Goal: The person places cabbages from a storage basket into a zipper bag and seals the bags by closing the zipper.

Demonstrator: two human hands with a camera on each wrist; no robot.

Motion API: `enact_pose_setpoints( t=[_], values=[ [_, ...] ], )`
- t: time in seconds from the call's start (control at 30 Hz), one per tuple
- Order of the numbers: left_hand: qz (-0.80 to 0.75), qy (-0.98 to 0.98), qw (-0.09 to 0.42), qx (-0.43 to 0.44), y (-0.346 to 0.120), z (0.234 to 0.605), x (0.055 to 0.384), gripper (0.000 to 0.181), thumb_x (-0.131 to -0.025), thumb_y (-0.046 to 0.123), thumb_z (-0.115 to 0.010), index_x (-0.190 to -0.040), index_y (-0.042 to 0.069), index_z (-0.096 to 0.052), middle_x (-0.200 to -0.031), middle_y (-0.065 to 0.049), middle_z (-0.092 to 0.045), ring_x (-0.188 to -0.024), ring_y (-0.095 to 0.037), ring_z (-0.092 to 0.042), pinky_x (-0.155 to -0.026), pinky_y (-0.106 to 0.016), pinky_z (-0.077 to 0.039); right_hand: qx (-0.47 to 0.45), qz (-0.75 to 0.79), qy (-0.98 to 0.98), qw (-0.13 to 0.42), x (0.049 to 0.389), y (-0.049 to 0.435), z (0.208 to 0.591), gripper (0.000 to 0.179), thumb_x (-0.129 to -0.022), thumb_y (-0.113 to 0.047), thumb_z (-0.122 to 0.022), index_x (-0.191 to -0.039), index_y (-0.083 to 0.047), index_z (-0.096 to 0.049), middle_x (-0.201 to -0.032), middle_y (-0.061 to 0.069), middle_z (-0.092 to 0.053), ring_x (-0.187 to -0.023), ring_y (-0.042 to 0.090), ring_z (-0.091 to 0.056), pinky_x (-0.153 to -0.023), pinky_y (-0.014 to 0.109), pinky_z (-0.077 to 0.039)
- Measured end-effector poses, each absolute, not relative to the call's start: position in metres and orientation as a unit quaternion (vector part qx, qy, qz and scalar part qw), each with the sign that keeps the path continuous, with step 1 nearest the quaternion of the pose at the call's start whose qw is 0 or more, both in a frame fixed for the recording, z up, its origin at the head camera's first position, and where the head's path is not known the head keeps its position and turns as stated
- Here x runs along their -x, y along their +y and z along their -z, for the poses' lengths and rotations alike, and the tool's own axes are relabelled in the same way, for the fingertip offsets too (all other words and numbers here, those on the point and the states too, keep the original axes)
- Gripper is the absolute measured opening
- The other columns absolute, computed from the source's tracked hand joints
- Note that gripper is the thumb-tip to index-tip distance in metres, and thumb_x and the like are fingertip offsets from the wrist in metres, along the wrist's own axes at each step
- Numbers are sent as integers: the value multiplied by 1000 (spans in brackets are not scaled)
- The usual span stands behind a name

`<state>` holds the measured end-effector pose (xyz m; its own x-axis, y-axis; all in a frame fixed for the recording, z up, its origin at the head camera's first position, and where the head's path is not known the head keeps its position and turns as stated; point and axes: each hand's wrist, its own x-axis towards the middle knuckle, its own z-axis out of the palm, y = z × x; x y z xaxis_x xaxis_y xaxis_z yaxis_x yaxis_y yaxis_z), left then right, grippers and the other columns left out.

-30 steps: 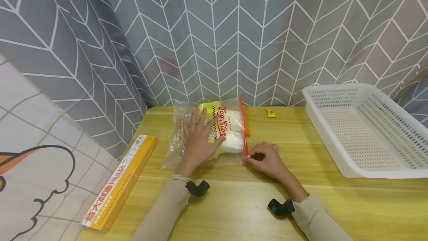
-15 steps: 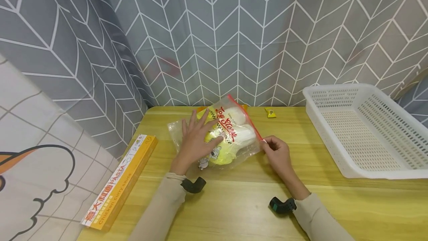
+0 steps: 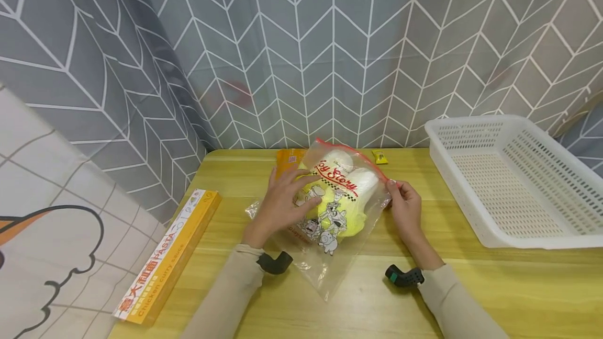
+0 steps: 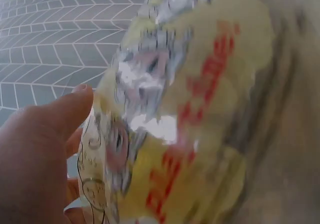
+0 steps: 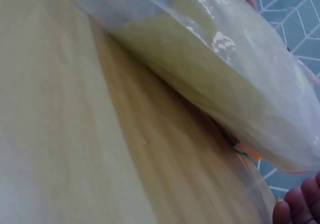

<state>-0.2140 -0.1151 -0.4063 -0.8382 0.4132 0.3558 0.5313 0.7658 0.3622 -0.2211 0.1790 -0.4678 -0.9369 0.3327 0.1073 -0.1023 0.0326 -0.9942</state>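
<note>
A clear zip bag with a red zip edge and "Toy Story" print lies turned at an angle on the table. Inside it are yellow and white soft-looking contents. My right hand pinches the right end of the red zip between thumb and fingers. Over the bag's left side, my left hand has its fingers spread and extended, touching the plastic. The left wrist view shows the left thumb at the bag's printed edge. In the right wrist view, curled right fingertips show beside the bag.
An orange packet shows from behind the bag. A small yellow packet lies at the table's back edge. To the right stands a white perforated basket; a long pasta box lies along the left. Behind hangs a grey patterned curtain.
The bag has rotated anticlockwise: its red zip edge swung from the right side to the far side, and its lower corner now points toward me. My right hand moved right and away, keeping its pinch.
</note>
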Motion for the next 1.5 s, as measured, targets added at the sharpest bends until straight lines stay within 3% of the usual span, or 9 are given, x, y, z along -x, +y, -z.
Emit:
enact_pose_setpoints(
  t=[0.17, 0.4, 0.5, 0.73, 1.0, 1.27, 1.37, 1.5],
  values=[
    [244, -925, 133, 260, -115, 408, 214, 46, -96, 47, -65, -137, 27, -62, -136, 0, -64, -133, -25, -55, -125, -64, -8, 85, -697, -694, 161, 228, 185, 467, 35, -104, -26, -57, -103, 8, -62, -70, -11, -59, -60, 2, -53, -54, 15, -46],
    [252, -934, 104, 230, -119, 409, 217, 61, -95, 52, -63, -149, 25, -50, -153, 0, -54, -145, -37, -41, -121, -67, -17, 73, -687, -700, 180, 239, 191, 468, 34, -104, -24, -58, -99, 10, -63, -68, -11, -59, -59, 1, -52, -53, 14, -44],
    [246, -940, 91, 219, -121, 411, 219, 62, -95, 56, -62, -148, 26, -51, -152, 2, -55, -147, -36, -39, -121, -66, -18, 68, -685, -702, 181, 241, 191, 468, 35, -104, -25, -59, -99, 10, -62, -71, -11, -60, -61, 2, -52, -54, 14, -44],
    [265, -929, 76, 247, -119, 412, 218, 53, -92, 55, -66, -134, 22, -65, -138, -1, -66, -139, -28, -48, -125, -60, -15, 76, -682, -707, 172, 244, 194, 465, 34, -102, -22, -61, -105, 12, -64, -75, -14, -62, -69, 3, -53, -59, 14, -45],
    [317, -910, 45, 262, -117, 413, 213, 43, -90, 47, -72, -124, 22, -71, -132, -1, -69, -136, -28, -53, -122, -57, -28, 57, -657, -739, 140, 235, 194, 439, 32, -102, -16, -60, -109, 16, -66, -76, -10, -65, -67, 6, -55, -58, 16, -46],
    [383, -890, 5, 247, -119, 412, 211, 30, -95, 39, -69, -121, 24, -72, -118, 6, -71, -128, -23, -57, -113, -56, -40, 48, -656, -744, 122, 251, 204, 464, 39, -102, -27, -63, -116, 9, -68, -81, -20, -68, -76, -1, -60, -65, 13, -49],
    [419, -878, 10, 229, -122, 414, 216, 24, -97, 33, -69, -117, 22, -74, -116, 5, -72, -124, -23, -60, -108, -52, -48, 38, -658, -742, 125, 253, 205, 469, 42, -102, -30, -63, -116, 10, -67, -80, -23, -68, -76, -2, -61, -65, 13, -50],
    [444, -872, 50, 201, -126, 419, 223, 30, -97, 28, -69, -124, 13, -71, -125, -7, -67, -122, -31, -60, -102, -52, -52, 29, -648, -749, 135, 253, 204, 471, 43, -102, -33, -63, -111, 9, -68, -76, -23, -67, -70, 0, -58, -61, 15, -48]
  ],
)
